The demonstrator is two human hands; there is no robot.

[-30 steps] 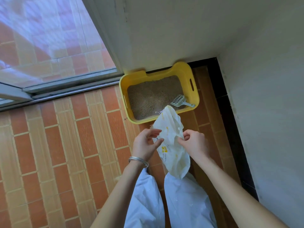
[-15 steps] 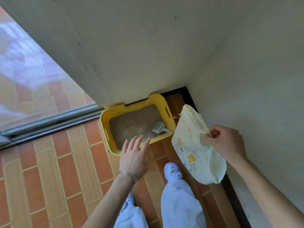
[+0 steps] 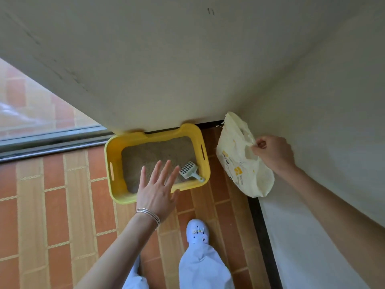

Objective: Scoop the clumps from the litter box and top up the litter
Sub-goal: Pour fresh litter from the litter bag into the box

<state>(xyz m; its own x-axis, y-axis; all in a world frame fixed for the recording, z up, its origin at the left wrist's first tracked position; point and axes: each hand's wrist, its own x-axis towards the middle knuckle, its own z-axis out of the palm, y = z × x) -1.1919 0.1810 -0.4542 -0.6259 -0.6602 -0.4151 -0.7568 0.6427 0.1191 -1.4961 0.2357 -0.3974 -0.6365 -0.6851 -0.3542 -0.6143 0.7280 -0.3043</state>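
Observation:
A yellow litter box (image 3: 116,161) sits on the tiled floor against the wall, filled with grey-brown litter (image 3: 158,153). A pale slotted scoop (image 3: 188,171) lies in its near right corner, handle on the rim. My left hand (image 3: 157,190) hovers flat over the box's near edge, fingers spread, holding nothing. My right hand (image 3: 273,153) grips the upper edge of a cream litter bag (image 3: 235,161) with yellow print, held up to the right of the box near the side wall.
Walls close in behind and to the right of the box, meeting at a corner. A sliding glass door track (image 3: 52,142) runs at the left. My foot in a pale clog (image 3: 196,232) stands just in front of the box on the orange tiles.
My left hand let go of the bag and moved over the box's near edge. My right hand carried the bag to the right, towards the side wall. The view tilted up.

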